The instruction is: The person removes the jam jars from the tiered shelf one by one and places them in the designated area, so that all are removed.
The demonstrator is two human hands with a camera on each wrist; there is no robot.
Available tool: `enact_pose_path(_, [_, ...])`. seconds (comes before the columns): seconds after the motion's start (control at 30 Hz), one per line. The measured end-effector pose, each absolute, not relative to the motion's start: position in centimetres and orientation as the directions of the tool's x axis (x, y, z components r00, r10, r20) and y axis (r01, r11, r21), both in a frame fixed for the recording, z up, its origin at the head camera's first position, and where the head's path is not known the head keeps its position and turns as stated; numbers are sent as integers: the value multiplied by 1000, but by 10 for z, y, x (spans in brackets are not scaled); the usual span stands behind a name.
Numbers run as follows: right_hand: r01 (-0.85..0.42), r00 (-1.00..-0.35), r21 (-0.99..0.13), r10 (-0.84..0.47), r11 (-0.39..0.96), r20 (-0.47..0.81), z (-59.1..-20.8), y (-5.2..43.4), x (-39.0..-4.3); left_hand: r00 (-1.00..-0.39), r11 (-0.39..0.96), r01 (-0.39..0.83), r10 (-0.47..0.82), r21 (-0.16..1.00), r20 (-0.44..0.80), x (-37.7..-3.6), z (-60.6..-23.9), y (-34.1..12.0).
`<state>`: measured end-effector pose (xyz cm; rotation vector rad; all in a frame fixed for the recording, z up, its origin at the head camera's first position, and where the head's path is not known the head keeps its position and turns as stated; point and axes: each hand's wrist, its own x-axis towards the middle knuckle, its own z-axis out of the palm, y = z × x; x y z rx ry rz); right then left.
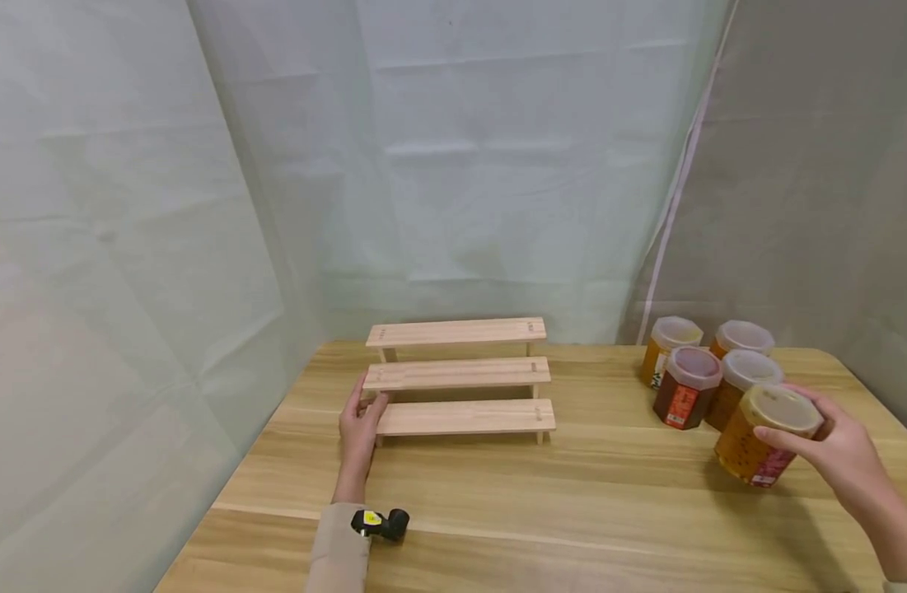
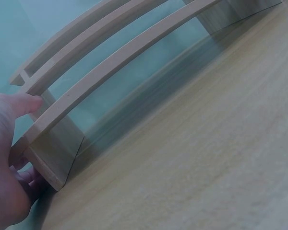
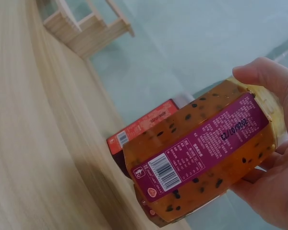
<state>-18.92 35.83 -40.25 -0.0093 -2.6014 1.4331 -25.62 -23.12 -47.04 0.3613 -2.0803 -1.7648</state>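
Note:
A three-tier wooden step rack [image 1: 460, 375] stands on the table. My left hand [image 1: 360, 424] grips its left end; in the left wrist view the thumb [image 2: 26, 103] lies by the steps and the other fingers curl around the side panel [image 2: 53, 153]. In my right hand [image 1: 842, 445] is a jar of orange jam with black seeds [image 1: 753, 445], gripped near its lid and tilted over the table at the right. The right wrist view shows the jar's purple label [image 3: 201, 148]. Just behind it stands a dark red jar with a red label [image 1: 686, 399].
More lidded jars cluster at the back right: an amber one [image 1: 731, 387], a yellow-orange one [image 1: 666, 354] and another [image 1: 742, 339] behind them. The wooden table [image 1: 572, 511] meets a pale cloth backdrop [image 1: 497, 206] at its back edge.

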Motion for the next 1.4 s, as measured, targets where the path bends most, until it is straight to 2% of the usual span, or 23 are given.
enact_pose_path(0.2, [-80, -988, -860, 74, 505, 135, -410, 359, -193, -893, 174, 57, -432, 983, 129, -256, -471, -231])
enact_pose_path(0.67, [-106, -989, -802, 20, 587, 146, -429, 349, -207, -887, 183, 49, -443, 982, 127, -257, -471, -233])
enact_pose_path(1.1, [-104, -991, -819, 11, 564, 134, -437, 352, -214, -892, 177, 39, -438, 984, 114, -257, -471, -233])
enact_pose_path(1.27, [-48, -993, -740, 45, 670, 105, -430, 348, -214, -890, 170, 32, -443, 985, 106, -257, -472, -233])
enact_pose_path(1.4, [-44, -987, -630, 63, 775, 146, -421, 345, -212, -899, 167, 23, -428, 986, 93, -256, -473, -232])
